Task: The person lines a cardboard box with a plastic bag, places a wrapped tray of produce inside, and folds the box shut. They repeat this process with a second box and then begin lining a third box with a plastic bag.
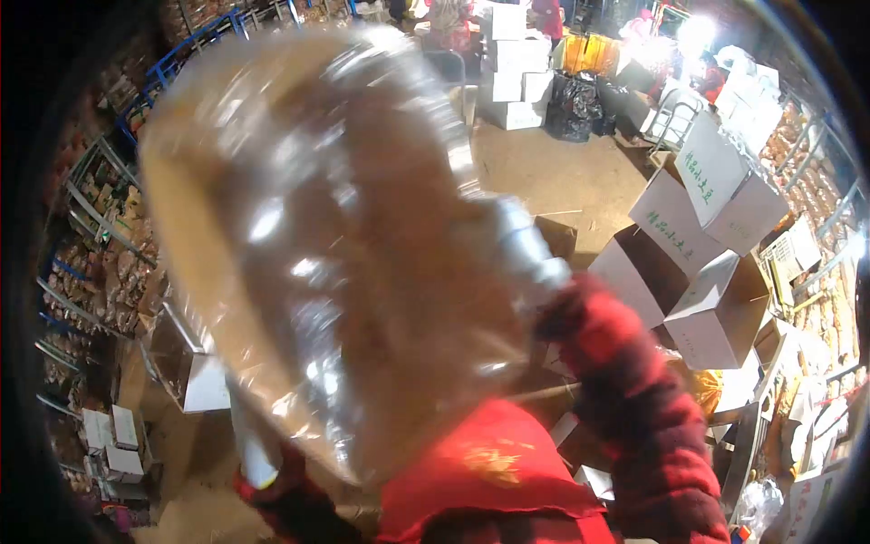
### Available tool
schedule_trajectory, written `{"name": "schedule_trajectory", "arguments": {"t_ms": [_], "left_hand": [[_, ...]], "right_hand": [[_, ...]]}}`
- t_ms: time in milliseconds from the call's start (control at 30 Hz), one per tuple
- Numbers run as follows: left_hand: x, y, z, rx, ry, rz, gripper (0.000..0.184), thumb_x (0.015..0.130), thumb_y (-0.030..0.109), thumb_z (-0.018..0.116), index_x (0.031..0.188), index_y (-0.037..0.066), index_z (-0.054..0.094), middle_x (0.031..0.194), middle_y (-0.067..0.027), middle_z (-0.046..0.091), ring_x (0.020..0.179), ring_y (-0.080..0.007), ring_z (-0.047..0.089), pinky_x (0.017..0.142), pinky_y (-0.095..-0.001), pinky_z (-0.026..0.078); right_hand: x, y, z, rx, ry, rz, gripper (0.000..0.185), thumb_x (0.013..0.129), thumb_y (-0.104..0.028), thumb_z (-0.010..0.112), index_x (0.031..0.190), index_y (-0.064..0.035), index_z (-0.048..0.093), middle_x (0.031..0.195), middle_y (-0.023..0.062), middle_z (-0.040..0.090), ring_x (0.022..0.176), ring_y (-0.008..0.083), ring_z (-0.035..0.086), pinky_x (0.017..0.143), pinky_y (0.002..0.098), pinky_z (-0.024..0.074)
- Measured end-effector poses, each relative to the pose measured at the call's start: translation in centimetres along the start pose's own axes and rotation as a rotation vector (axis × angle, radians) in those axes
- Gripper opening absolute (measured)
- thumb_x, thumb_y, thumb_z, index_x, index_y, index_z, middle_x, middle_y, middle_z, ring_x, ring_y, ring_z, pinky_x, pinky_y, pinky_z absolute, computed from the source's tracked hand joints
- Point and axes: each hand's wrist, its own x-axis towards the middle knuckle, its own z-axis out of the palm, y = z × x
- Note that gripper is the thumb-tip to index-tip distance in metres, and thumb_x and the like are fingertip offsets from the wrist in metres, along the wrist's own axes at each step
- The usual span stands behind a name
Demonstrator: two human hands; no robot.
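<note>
A large brown cardboard box lined with clear, shiny plastic (362, 227) fills the centre and left, tilted and blurred by motion. My right hand (530, 245), in a pale glove, grips its right side. At the lower left my left hand (257, 467), also in a light glove, is at the box's lower left edge; its fingers are smeared and partly hidden. A red apron with gold print (494, 458) shows below the box, between my red and black sleeves.
Open white cartons with green writing (675, 218) stand at the right. White boxes (521, 63) are stacked at the back beside black bags (575, 104). Loaded racks (109, 245) line the left side. People in red are partly visible at the back.
</note>
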Motion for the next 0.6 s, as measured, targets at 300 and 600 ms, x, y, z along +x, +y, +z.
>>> {"name": "schedule_trajectory", "arguments": {"t_ms": [300, 600], "left_hand": [[-0.5, -15.7, -15.7, 0.496, 0.291, -0.3, 0.028, 0.078, 0.007, 0.049, 0.104, -0.004, 0.054, 0.095, -0.0089, 0.056, 0.08, -0.0191, 0.052, 0.073, -0.0326, 0.043], [3.5, -28.0, -22.5, 0.576, 0.265, -0.329, 0.033, 0.077, 0.001, 0.044, 0.108, -0.006, 0.052, 0.096, -0.0091, 0.06, 0.076, -0.0183, 0.054, 0.072, -0.0288, 0.045]], "right_hand": [[4.9, 0.7, 16.6, -0.074, -0.425, 0.004, 0.031, 0.083, -0.024, 0.05, 0.106, -0.0018, 0.048, 0.085, 0.0193, 0.06, 0.079, 0.0342, 0.06, 0.07, 0.0404, 0.0472], [2.8, 20.8, 16.2, -0.332, -0.232, 0.338, 0.029, 0.081, -0.027, 0.05, 0.1, -0.0068, 0.058, 0.084, 0.0177, 0.062, 0.079, 0.0317, 0.061, 0.071, 0.0401, 0.0482]]}}
